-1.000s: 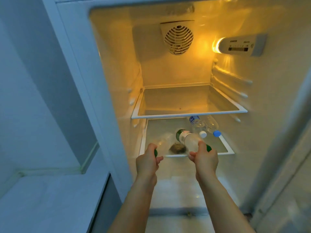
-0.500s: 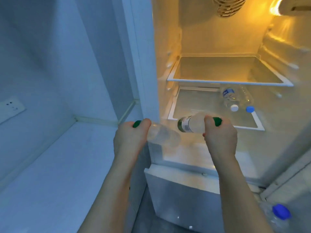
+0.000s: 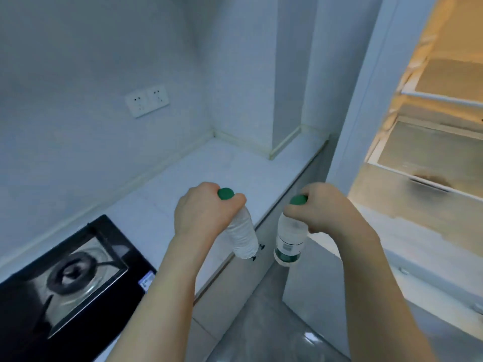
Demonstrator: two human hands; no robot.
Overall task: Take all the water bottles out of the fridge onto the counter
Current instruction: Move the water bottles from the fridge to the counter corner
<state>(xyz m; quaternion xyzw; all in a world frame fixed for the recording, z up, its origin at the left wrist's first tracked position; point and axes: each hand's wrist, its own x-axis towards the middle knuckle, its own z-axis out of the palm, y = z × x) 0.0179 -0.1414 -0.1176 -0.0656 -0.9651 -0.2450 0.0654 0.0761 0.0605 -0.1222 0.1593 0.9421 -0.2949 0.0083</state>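
left hand: your left hand (image 3: 206, 212) is curled round the neck of the left bottle (image 3: 241, 236), just under its green cap (image 3: 225, 193); the cap shows above your fingers.
left bottle: clear, no label that you can make out, hanging base-down from your grip and tilted a little to the right. its base is in the air at the front edge of the bench (image 3: 209, 173), not resting on it.
right hand: your right hand (image 3: 326, 207) grips the neck of the right bottle (image 3: 290, 239) from above, with its green cap (image 3: 298, 200) peeking out at the left of your fingers.
right bottle: clear with a white and green label low on its body, hanging close to upright. it is off the bench, over the gap between the bench's right end and the fridge (image 3: 418, 178), above the grey floor (image 3: 261, 327).
the two bottles: side by side, near each other, not touching.
bench: pale white top running into the corner of the wall, nothing standing on the part ahead of your hands.
fridge: open on your right, lit warm yellow inside. you can see two shelves (image 3: 431, 142); the lower one carries a dark brown smear (image 3: 431, 178) near its front edge. the rest of the inside is cut off by the frame.
stove: a black gas hob (image 3: 65, 278) sits in the bench at your lower left, one burner showing.
wall: a double socket (image 3: 147, 100) is set on the wall above the bench.
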